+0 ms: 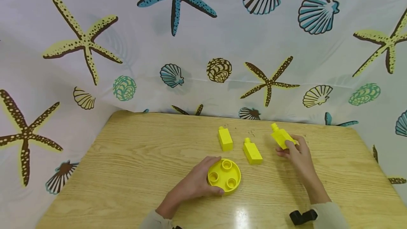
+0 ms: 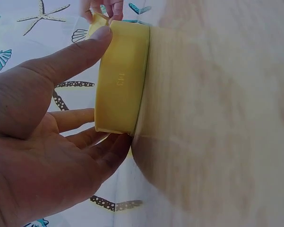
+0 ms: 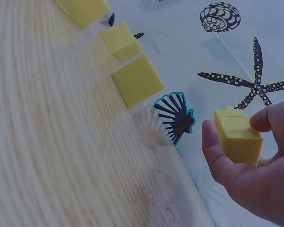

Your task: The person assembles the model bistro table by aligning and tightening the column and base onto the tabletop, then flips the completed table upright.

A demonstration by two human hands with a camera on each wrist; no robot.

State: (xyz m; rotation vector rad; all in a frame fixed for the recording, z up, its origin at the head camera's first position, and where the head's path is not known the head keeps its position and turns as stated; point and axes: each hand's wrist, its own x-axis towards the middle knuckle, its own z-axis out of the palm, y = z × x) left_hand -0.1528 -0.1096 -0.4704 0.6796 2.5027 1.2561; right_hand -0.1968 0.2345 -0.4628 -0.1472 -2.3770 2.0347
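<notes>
A round yellow base [image 1: 224, 175] with three raised ring sockets lies on the wooden table. My left hand [image 1: 201, 180] grips its side, thumb at the near edge and fingers round the far edge, as the left wrist view also shows with the base's wall [image 2: 123, 78]. Above the table at the right, my right hand [image 1: 297, 151] holds a yellow bottle-shaped block [image 1: 281, 137] between thumb and fingers, its narrow round peg tilted up and left. In the right wrist view that block [image 3: 237, 137] shows its flat end.
Two similar yellow blocks lie between the hands, one farther back [image 1: 225, 139] and one closer to the base [image 1: 253, 153]. Behind the wooden table [image 1: 143, 151] hangs a white cloth [image 1: 197, 45] printed with starfish and shells.
</notes>
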